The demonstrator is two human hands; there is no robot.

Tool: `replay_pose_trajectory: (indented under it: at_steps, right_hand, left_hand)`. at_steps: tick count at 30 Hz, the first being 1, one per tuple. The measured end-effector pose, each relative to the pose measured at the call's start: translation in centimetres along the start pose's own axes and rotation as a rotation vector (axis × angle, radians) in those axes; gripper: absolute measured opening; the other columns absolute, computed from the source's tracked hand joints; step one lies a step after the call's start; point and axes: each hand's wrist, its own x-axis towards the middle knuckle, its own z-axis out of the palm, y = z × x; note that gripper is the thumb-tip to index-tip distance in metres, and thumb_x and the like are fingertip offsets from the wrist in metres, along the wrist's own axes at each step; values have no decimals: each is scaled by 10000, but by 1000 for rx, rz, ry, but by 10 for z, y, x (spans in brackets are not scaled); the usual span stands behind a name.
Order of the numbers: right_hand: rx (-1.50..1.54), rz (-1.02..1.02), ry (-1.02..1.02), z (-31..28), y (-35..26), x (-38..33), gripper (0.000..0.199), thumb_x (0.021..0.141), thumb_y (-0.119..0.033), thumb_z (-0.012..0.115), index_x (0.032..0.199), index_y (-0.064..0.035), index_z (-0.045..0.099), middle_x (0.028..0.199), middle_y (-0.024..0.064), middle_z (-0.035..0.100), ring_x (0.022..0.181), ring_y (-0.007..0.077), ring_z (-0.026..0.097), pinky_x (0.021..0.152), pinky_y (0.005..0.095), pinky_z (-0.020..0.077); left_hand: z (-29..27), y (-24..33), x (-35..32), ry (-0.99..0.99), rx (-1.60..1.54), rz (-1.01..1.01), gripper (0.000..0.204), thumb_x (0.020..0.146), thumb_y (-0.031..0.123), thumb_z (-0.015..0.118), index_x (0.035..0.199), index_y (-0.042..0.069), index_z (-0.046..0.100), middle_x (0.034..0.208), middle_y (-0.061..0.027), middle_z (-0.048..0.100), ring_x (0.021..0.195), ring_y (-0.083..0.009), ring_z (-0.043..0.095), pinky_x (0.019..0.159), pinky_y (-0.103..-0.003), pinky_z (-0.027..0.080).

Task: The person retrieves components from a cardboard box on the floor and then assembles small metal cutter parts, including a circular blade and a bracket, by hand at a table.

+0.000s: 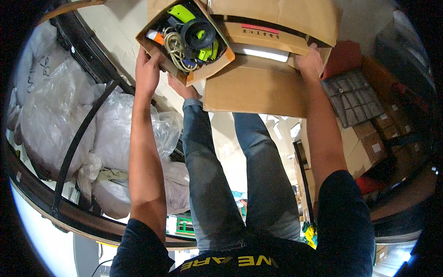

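Observation:
A small cardboard box tilts at the top of the view, left of a larger open carton. My left hand is closed on the small box's lower left edge. Inside that box lie a coiled pale cable, a round black funnel-like piece, a bright green tool-like piece and an orange-and-white item. My right hand grips the larger carton at its right side, fingers partly hidden by the cardboard. Something white and flat shows in the carton's opening.
Clear plastic bags with white contents fill the left side, beside a black bar. At right are a grey grid-patterned panel and stacked cardboard boxes. My bare foot is close below the small box.

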Motion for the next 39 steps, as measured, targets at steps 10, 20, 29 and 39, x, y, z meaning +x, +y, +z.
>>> replay_pose_trajectory:
  at_steps: [10, 20, 29, 39]
  right_hand:
    - [1740, 127, -486, 2, -30, 8, 431, 1076, -276, 423, 1422, -41, 528, 1302, 149, 643, 1145, 315, 637, 925, 426, 558]
    - [-467, -892, 115, 61, -48, -1, 431, 975, -293, 561, 1311, -34, 642, 1334, 129, 632, 1266, 291, 564, 1064, 433, 440]
    - [-403, -330, -261, 63, -34, 35, 384, 939, -217, 590, 1196, 42, 713, 1227, 231, 716, 1137, 407, 697, 956, 458, 580]
    - [75, 158, -30, 125, -71, 50, 861, 797, -536, 742, 1321, 127, 580, 1460, 316, 527, 1316, 428, 554, 1126, 462, 450]
  left_hand:
    - [-12, -32, 8, -42, -7, -40, 327, 1003, 186, 588, 1298, 44, 587, 1070, -55, 687, 876, -155, 652, 729, -304, 526]
    - [4, -6, -2, 30, -6, 10, 353, 908, 93, 578, 1251, 14, 560, 919, -67, 662, 770, -149, 611, 677, -297, 496]
    - [3, -12, -4, 15, -56, 2, 412, 898, 85, 585, 1303, 16, 557, 952, -53, 673, 812, -151, 617, 720, -300, 502]
    - [2, -20, 5, -4, -54, 9, 386, 926, 112, 589, 1300, 15, 568, 1020, -71, 684, 860, -151, 632, 751, -302, 512]
